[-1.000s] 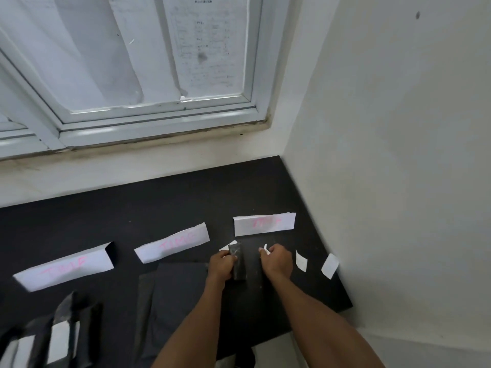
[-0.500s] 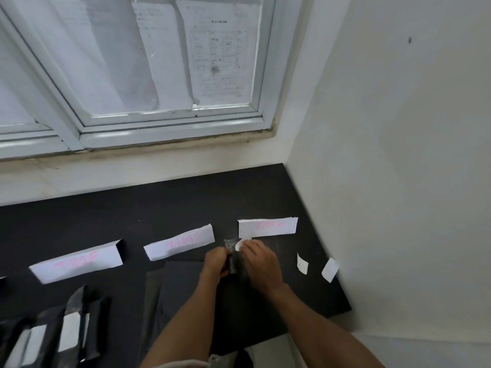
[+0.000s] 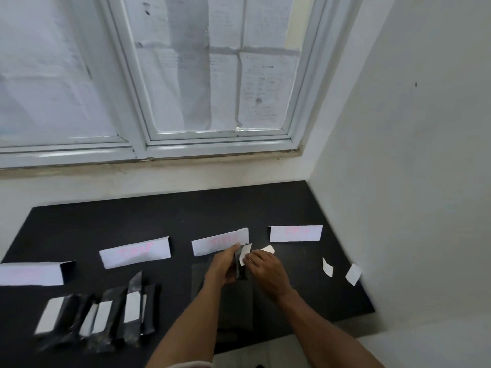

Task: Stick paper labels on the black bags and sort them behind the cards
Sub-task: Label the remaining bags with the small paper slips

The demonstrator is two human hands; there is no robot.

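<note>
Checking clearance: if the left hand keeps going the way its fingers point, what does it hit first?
Probably the folded card just beyond the left hand, which holds the black bag. The fingertips already look near its lower edge; depth is unclear.

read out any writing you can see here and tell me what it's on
Nothing reads for certain.
Second card from the left: pink handwriting, too blurred.
Third card: pink handwriting, too blurred.
Right card: faint pink marks, unreadable.
Far-left card: too faint.
Papers behind the window: print too small.
</note>
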